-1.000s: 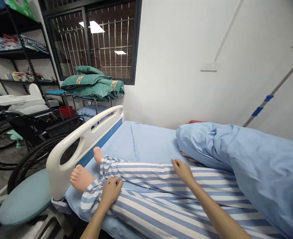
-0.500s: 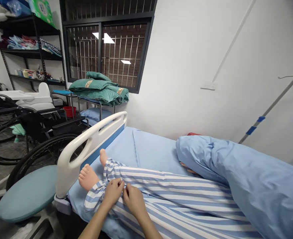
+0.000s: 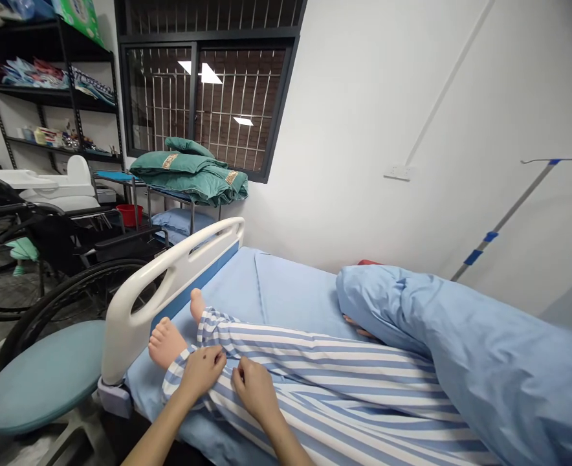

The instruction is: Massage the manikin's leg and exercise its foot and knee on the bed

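Observation:
Blue-and-white striped trousers (image 3: 325, 382) cover two legs stretched along the bed. Their bare feet (image 3: 167, 343) are smooth like a mannequin's and stick out at the foot end. My left hand (image 3: 202, 370) lies over the near trouser leg just above the ankle, its fingers curled into the cloth. Further up the same leg, my right hand (image 3: 257, 388) is closed on the fabric, thumb beside the bent fingers. A small gap separates the two hands. Both sets of fingertips are partly hidden.
A white footboard (image 3: 131, 298) closes the bed's left end, with a round stool (image 3: 43, 375) and a wheelchair (image 3: 96, 246) beyond. A bunched blue quilt (image 3: 436, 310) covers the right side, a few fingers showing under its edge. A drip pole (image 3: 509, 207) leans behind.
My hands have moved apart: the left has slid toward the ankle, while the right stays near its place on the trouser leg. The view has shifted slightly.

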Demonstrator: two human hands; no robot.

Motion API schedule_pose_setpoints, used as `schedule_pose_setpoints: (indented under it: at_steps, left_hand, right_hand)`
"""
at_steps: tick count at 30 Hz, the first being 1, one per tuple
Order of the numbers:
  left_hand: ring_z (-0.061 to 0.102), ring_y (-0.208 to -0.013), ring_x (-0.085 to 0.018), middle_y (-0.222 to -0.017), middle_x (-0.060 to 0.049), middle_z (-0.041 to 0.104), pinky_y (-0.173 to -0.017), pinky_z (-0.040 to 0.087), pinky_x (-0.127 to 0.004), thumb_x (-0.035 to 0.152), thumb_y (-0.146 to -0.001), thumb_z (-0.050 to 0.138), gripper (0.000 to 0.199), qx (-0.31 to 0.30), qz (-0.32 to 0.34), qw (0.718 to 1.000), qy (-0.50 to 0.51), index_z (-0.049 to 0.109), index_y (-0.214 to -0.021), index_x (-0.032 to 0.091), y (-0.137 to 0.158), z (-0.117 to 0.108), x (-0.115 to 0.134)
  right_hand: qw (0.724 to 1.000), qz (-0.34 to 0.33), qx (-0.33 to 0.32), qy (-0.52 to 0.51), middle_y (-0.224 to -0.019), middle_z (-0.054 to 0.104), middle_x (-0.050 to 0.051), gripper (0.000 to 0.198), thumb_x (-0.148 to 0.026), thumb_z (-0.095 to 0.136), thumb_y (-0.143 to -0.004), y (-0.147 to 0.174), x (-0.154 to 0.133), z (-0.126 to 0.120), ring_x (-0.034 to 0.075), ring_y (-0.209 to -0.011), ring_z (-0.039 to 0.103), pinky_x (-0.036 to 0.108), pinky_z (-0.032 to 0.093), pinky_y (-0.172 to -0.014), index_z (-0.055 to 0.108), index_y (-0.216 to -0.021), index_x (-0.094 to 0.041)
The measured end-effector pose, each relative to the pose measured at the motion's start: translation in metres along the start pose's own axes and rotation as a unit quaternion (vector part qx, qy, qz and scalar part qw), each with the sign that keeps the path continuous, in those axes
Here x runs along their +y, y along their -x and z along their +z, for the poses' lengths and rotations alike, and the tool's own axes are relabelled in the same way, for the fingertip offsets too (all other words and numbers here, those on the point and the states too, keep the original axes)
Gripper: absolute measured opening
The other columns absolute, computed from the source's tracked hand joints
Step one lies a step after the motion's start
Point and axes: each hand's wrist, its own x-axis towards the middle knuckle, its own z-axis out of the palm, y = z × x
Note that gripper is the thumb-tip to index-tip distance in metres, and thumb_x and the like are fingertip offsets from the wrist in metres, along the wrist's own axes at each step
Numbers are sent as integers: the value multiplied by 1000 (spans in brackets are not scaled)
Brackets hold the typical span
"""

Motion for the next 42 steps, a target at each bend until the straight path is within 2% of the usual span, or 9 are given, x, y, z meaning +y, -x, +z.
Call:
schedule_pose_setpoints:
  at_steps: [6,11,16,20,22,27,30,36,42]
  left_hand:
    - [61,-75,-22,-79,-8,67,-65,36,-29,29,-82,33,30,-62,25,993,-96,61,-79,19,-16,-3,1]
    - [60,-75,-20,-78,-7,66,-67,36,-28,30,-83,31,30,-53,26,995,-83,60,-79,19,-14,-5,-2]
    - [52,-63,-13,-61,-1,57,-61,32,-23,30,-81,35,27,12,7,998,55,51,-62,18,-10,-8,23]
    - [40,-53,-9,-49,4,39,-55,29,-21,34,-79,37,32,40,-26,969,243,38,-52,18,-10,-6,48]
    - [38,-52,-9,-49,5,37,-54,28,-21,36,-80,36,33,43,-45,959,278,37,-52,18,-9,1,49]
    - [45,-58,-11,-54,1,50,-58,25,-24,30,-79,39,27,46,-30,992,113,49,-57,18,1,20,29]
    - [50,-61,-13,-59,-1,58,-59,24,-25,30,-81,38,28,32,-27,998,54,53,-60,19,3,21,24]
    - [55,-70,-15,-68,-2,64,-59,25,-25,29,-82,37,28,17,-38,999,25,58,-66,19,3,16,27]
    - [57,-77,-16,-78,-4,66,-63,29,-25,30,-85,35,29,-10,-40,999,31,61,-76,20,4,13,23]
  right_hand:
    - [1000,12,1,-6,-67,64,2,18,-23,41,-83,-1,3,4,15,-65,58,24,23,-54,55,-72,-18]
    - [1000,3,10,10,-68,64,2,18,-21,41,-82,0,3,6,15,-63,57,24,23,-53,56,-74,-18]
    - [1000,12,7,-6,-68,64,4,19,-20,40,-83,-1,3,4,15,-63,56,24,23,-53,57,-75,-17]
    - [999,20,2,-45,-67,64,4,26,-24,37,-88,-3,5,0,14,-62,55,24,21,-53,57,-72,-16]
    - [998,23,7,-59,-66,64,3,34,-27,32,-91,-4,6,0,13,-62,55,24,21,-53,57,-70,-17]
    - [998,15,20,-49,-67,64,3,40,-29,27,-93,-6,7,3,14,-63,56,25,23,-55,57,-68,-18]
    - [1000,7,19,-17,-67,65,3,38,-29,29,-93,-4,6,4,15,-63,58,26,22,-54,58,-70,-18]
    - [1000,9,26,5,-69,66,4,37,-27,29,-92,-1,4,7,16,-63,58,27,21,-54,58,-71,-18]
    - [995,30,60,-74,-63,64,4,39,-28,30,-91,-16,-21,-2,15,-60,56,25,22,-52,55,-64,-18]
